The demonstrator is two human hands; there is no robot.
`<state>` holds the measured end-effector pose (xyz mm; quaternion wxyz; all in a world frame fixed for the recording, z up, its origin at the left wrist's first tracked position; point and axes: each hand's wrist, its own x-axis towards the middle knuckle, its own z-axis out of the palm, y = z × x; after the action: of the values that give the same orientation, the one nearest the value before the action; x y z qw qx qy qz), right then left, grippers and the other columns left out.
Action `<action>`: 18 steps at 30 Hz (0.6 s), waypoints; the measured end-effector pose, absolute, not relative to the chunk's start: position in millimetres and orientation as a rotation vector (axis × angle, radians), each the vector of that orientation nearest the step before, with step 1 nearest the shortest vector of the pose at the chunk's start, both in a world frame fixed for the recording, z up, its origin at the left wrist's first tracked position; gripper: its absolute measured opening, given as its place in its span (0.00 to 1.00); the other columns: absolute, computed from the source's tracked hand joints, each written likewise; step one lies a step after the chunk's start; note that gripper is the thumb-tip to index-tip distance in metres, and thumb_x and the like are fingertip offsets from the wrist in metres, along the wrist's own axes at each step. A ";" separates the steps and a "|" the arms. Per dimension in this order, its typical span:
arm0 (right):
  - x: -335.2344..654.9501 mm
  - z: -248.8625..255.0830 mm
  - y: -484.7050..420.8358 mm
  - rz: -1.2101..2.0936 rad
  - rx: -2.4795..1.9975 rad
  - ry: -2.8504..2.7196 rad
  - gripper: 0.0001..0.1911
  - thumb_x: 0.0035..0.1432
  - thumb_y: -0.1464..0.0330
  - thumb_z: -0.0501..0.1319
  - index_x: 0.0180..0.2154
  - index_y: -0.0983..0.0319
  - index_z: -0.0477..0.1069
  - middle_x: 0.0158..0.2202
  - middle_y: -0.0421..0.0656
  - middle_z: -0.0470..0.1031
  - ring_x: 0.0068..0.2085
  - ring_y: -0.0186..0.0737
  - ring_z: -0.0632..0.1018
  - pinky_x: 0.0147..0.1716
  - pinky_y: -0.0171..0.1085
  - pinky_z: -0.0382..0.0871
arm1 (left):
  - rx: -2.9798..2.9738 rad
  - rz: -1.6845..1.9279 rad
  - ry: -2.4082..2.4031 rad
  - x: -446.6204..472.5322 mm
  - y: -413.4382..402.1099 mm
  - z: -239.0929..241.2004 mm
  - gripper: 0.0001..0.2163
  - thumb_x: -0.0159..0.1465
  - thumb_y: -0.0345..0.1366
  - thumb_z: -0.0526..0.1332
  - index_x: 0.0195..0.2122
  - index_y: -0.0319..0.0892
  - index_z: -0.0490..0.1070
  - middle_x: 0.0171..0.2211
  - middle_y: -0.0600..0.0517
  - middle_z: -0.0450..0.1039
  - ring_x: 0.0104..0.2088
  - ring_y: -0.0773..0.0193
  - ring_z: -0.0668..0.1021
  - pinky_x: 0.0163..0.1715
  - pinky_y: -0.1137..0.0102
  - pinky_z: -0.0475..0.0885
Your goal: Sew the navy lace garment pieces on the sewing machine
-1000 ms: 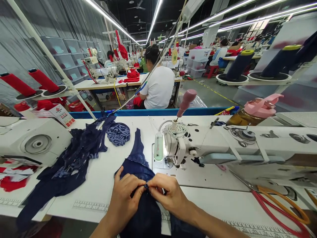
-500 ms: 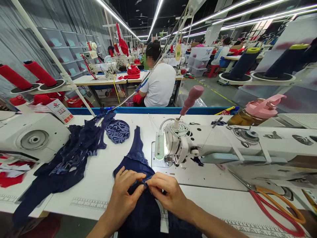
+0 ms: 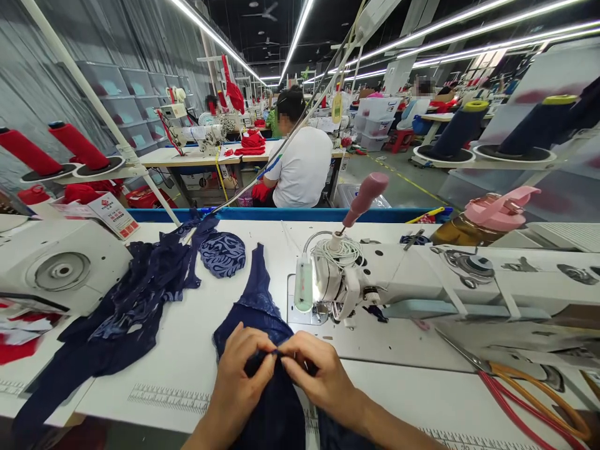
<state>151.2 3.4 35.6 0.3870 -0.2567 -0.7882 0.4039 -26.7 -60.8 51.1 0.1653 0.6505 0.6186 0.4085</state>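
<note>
My left hand (image 3: 241, 378) and my right hand (image 3: 315, 370) meet at the table's near edge, fingertips pinched together on a fold of a navy blue fabric piece (image 3: 259, 306). That piece runs from my lap up the white table toward the needle of the white sewing machine (image 3: 422, 281), which stands just right of my hands. Both hands are closed on the cloth.
A heap of navy lace pieces (image 3: 140, 294) lies to the left, beside a second machine (image 3: 60, 269). Red and orange scissors (image 3: 529, 387) rest at the right. A pink-lidded bottle (image 3: 487, 219) stands behind the machine. Another person in a white shirt (image 3: 300, 165) sits ahead with their back turned.
My hands have stayed pinched on the navy fabric and have shifted slightly toward me. The view has tilted a little.
</note>
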 end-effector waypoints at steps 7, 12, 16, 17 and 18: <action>160.6 37.1 8.9 0.877 -0.482 -2.146 0.11 0.67 0.72 0.54 0.49 0.58 0.68 0.39 0.44 0.66 0.34 0.36 0.69 0.33 0.36 0.65 | 1.601 1.143 1.676 -42.2 -59.9 73.5 0.03 0.64 0.34 0.58 0.32 0.45 0.69 0.39 0.51 0.75 0.46 0.59 0.77 0.52 0.61 0.70; 162.0 37.3 6.0 0.662 -0.544 -2.263 0.16 0.65 0.77 0.47 0.43 0.58 0.71 0.42 0.45 0.65 0.27 0.32 0.64 0.27 0.35 0.60 | 1.583 1.146 1.620 -45.3 -61.0 68.7 0.03 0.64 0.34 0.57 0.32 0.46 0.67 0.40 0.52 0.76 0.46 0.59 0.77 0.66 0.48 0.50; 158.1 44.2 -1.9 0.797 -0.582 -2.255 0.12 0.66 0.73 0.51 0.45 0.58 0.71 0.46 0.48 0.68 0.33 0.37 0.73 0.34 0.36 0.70 | 1.563 1.192 1.609 -42.4 -61.9 69.9 0.02 0.63 0.32 0.57 0.33 0.46 0.68 0.40 0.53 0.77 0.46 0.60 0.77 0.66 0.48 0.46; 157.8 44.5 -3.4 0.815 -0.583 -2.240 0.10 0.66 0.70 0.53 0.44 0.57 0.72 0.47 0.48 0.69 0.36 0.39 0.76 0.38 0.36 0.72 | 1.557 1.202 1.607 -40.9 -62.6 72.3 0.03 0.62 0.31 0.58 0.33 0.46 0.68 0.39 0.54 0.77 0.45 0.61 0.78 0.66 0.49 0.47; 157.9 43.3 -3.5 0.802 -0.566 -2.219 0.08 0.66 0.68 0.55 0.42 0.56 0.73 0.47 0.48 0.71 0.38 0.40 0.77 0.39 0.35 0.73 | 1.541 1.209 1.607 -39.6 -63.0 75.0 0.04 0.61 0.30 0.58 0.33 0.46 0.69 0.38 0.54 0.78 0.44 0.62 0.78 0.66 0.50 0.48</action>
<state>157.9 -3.5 43.3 0.3499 -0.2186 -0.8567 0.3095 -39.6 -63.0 75.0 0.2994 0.5804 0.6052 0.4552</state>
